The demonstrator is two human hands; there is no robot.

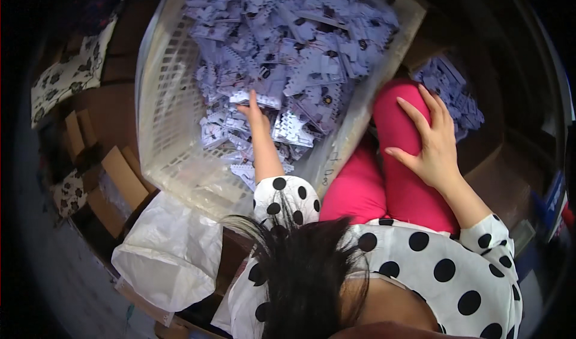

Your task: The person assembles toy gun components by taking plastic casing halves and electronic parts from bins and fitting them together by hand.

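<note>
In the white lattice-sided basket (171, 93), a bright, pale, elongated piece (270, 101) sits among bluish-white, flat, toothed pieces (312, 66), at the left hand (256, 114), whose grip I cannot tell, while the right hand (437, 147) rests, fingers spread apart, on a pink-clad knee (396, 102).

Sack (174, 243): white, crumpled. Immediately beyond the sack: carton (125, 177), tan, flap raised. Farther beyond the sack, to its left: cloth (72, 87), pale with dark flowers. Nearer the sack, also beyond and left: a smaller floral piece (70, 192). Left of the sack: floor (57, 261), grey. Far right of the sack: blue object (553, 189), kind not determinable.
</note>
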